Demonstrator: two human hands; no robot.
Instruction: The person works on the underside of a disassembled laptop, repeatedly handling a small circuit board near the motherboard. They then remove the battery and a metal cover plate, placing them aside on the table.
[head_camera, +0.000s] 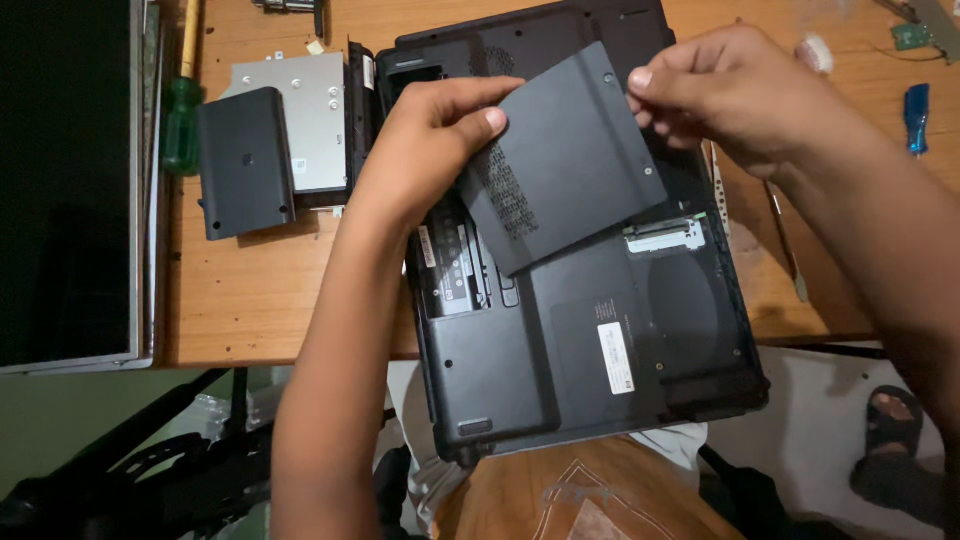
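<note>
Orange cloth over the person's lap sits lowest in view, and the near edge of an upturned black laptop overhangs it from the wooden tabletop. Held just above the laptop's underside is a cover panel, a flat, dark grey, matt plastic plate, roughly rectangular, with a patch of small vent holes near its left edge and a screw hole near its upper right corner. It is tilted, its long axis running from lower left to upper right, the vented edge lifted toward the left hand. That left hand pinches the panel's left edge, thumb on top and fingers beneath. The right hand grips the upper right corner between thumb and fingertips, so the panel hangs between both hands, over the middle of the laptop. Below the panel an open bay shows a green strip of circuit board.

On the tabletop to the left lie a silver disc drive and, overlapping it, a smaller black cover. A green-handled screwdriver rests beside them, next to a dark flat screen. A blue-handled tool lies at the far right
</note>
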